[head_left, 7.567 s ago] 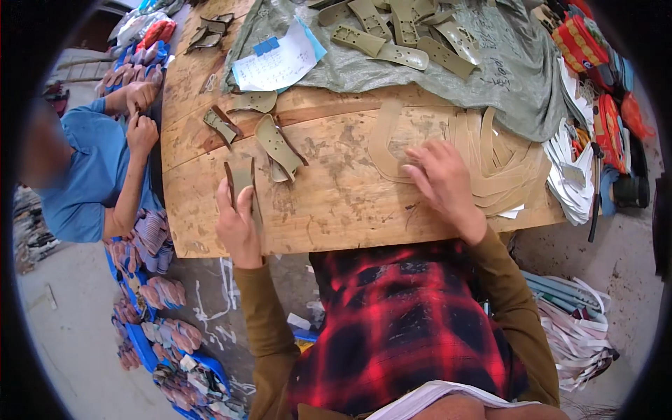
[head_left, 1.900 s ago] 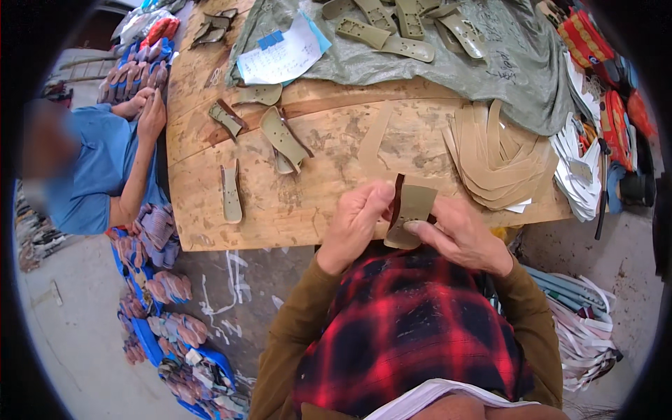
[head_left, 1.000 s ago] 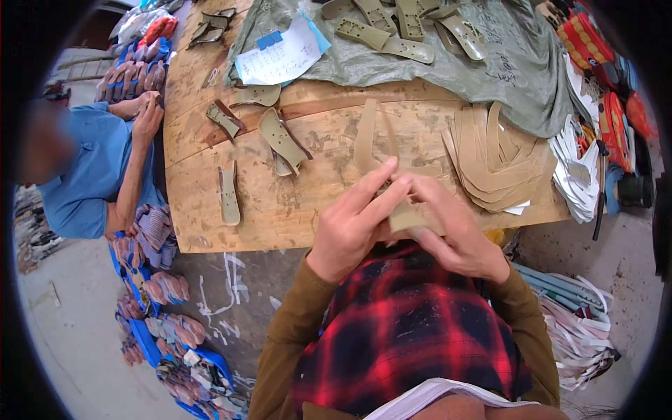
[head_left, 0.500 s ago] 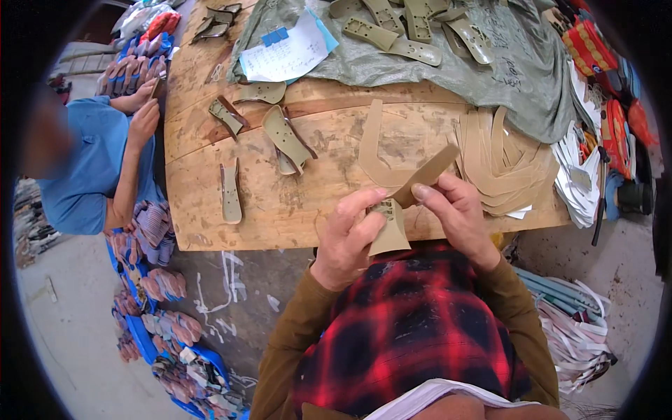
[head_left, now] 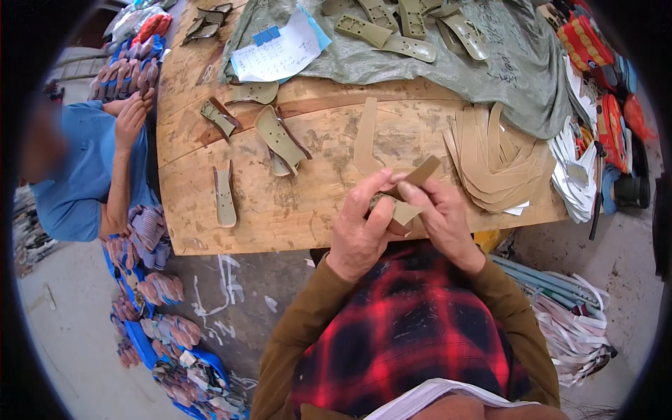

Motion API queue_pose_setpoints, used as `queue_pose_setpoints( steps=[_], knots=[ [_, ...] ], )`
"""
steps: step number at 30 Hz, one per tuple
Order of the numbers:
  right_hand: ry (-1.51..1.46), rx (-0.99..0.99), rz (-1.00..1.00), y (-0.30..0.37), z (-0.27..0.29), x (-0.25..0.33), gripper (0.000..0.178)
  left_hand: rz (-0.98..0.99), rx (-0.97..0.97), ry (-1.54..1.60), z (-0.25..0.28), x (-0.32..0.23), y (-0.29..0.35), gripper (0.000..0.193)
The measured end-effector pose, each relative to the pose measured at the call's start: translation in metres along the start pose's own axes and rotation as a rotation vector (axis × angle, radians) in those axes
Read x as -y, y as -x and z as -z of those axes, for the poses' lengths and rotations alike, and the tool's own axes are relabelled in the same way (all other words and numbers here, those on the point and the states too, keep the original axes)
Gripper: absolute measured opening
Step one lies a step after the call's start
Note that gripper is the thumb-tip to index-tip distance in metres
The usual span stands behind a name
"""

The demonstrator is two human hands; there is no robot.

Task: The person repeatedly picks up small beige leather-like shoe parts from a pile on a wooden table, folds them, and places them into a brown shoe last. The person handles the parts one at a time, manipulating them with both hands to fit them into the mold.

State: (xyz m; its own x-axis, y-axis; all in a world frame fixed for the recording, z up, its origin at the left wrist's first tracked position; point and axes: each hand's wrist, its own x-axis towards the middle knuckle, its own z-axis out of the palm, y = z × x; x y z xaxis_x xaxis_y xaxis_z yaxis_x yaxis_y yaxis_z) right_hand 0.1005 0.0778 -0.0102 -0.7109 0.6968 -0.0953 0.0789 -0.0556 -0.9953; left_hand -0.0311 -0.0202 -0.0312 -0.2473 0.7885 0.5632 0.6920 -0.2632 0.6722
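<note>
Over the table's front edge, my left hand (head_left: 355, 231) grips a khaki moulded shoe heel piece (head_left: 406, 212), its fingers curled around it. The heel is tilted, and part of it is hidden behind my fingers. My right hand (head_left: 448, 220) pinches a tan curved strip (head_left: 423, 170) against the heel, with the strip's free end sticking up past the thumb. Both hands nearly touch each other. Just beyond them a similar tan strip (head_left: 365, 133) lies on the wood. To the right is a fanned pile of tan U-shaped strips (head_left: 476, 182).
Several khaki heel pieces (head_left: 274, 136) rest on the wooden table (head_left: 192, 161), some with brown edging. More lie on a grey-green sack (head_left: 336, 66) beside a handwritten paper (head_left: 276, 59). At left, a person in blue (head_left: 87, 161) works near blue trays of stacked parts (head_left: 168, 329).
The heel piece has been turned and tilted in my left hand. My right hand has moved left, closer to it, and less of the strip sticks out. The other person's hands have come together.
</note>
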Motion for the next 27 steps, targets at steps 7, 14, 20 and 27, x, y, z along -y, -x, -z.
queue_pose_setpoints(
  steps=[7,14,20,27],
  knots=[
    [-0.202,-0.022,-0.087,0.005,0.001,0.021,0.024,-0.034,0.012,-0.024,0.004,0.001,0.001,0.05],
    [-0.146,-0.071,-0.127,0.014,0.009,0.027,0.026,0.039,0.11,-0.118,-0.001,0.0,0.001,0.047],
    [-0.294,-0.155,-0.146,0.017,0.014,0.044,0.033,0.06,0.125,-0.192,-0.006,0.011,0.007,0.042],
    [-0.123,-0.185,0.009,-0.002,0.029,0.034,0.033,0.189,0.131,-0.165,-0.002,-0.003,0.002,0.043]
  ],
)
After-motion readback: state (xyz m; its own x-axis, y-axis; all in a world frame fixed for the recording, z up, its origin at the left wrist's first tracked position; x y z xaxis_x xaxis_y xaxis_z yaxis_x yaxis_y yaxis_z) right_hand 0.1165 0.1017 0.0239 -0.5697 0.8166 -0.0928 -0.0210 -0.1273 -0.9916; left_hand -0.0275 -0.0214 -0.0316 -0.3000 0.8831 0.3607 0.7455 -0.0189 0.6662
